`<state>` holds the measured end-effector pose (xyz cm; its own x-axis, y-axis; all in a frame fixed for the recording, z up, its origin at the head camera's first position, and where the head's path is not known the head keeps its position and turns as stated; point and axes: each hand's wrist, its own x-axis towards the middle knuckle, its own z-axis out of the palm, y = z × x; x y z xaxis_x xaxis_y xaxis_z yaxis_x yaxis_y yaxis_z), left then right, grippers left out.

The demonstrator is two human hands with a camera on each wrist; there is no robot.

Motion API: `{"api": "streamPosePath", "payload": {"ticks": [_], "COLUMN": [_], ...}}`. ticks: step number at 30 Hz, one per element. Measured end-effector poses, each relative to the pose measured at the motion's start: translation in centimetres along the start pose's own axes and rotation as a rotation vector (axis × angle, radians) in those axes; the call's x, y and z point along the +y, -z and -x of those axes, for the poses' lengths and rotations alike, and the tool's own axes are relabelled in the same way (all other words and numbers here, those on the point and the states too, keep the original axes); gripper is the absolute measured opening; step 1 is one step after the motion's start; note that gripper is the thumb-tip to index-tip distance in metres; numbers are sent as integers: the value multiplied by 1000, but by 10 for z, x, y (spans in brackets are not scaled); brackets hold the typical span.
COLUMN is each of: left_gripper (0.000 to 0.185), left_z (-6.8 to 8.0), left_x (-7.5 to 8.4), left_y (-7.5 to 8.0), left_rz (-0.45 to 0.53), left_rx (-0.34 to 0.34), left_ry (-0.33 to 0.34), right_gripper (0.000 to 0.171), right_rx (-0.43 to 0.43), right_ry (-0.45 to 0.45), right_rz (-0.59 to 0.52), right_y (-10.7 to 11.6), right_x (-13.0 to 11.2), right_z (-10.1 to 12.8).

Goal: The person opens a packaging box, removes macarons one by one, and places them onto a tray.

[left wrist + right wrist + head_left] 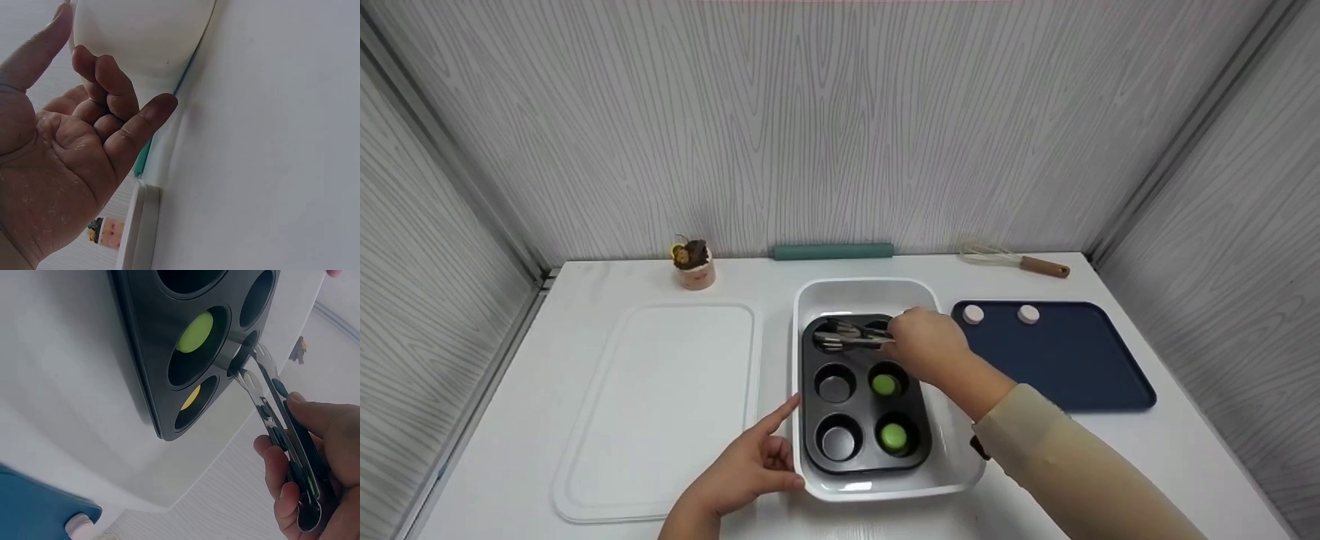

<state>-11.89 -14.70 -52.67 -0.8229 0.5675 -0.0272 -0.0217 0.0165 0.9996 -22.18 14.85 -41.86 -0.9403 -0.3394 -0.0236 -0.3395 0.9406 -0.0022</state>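
Your right hand (926,346) grips metal tongs (847,336), their tips over the 11 o'clock cup of the dark muffin pan (862,450) sitting inside the white tray (885,487). Your left hand (750,465), index finger straight and the others loosely curled on nothing, touches the tray's wall at 8 o'clock

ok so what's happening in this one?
A person's right hand grips metal tongs, their tips over the far cups of a black muffin tin that sits in a white tub. Two cups hold green discs. The left hand rests against the tub's near left corner. Two pink discs lie on the blue tray.
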Motion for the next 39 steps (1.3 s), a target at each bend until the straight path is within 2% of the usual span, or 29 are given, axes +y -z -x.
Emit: {"api": "streamPosePath", "payload": {"ticks": [13,19,26,39], "left_gripper": [112,113,113,113], "left_z": [0,0,1,0], "left_x": [-1,-1,-2,-3], "left_y": [-1,0,0,1], "left_rz": [-13,-20,-14,-19], "left_rx": [10,16,5,12], "left_ry": [11,23,0,13], "right_gripper": [37,25,18,19], "right_rx": [21,61,58,208], "right_ry": [-28,5,-3,-13], "right_rz": [-47,-77,-103,-131], "right_y": [-9,-8,-2,8], "right_x": [3,8,13,35], "right_z": [-1,5,10,22]}}
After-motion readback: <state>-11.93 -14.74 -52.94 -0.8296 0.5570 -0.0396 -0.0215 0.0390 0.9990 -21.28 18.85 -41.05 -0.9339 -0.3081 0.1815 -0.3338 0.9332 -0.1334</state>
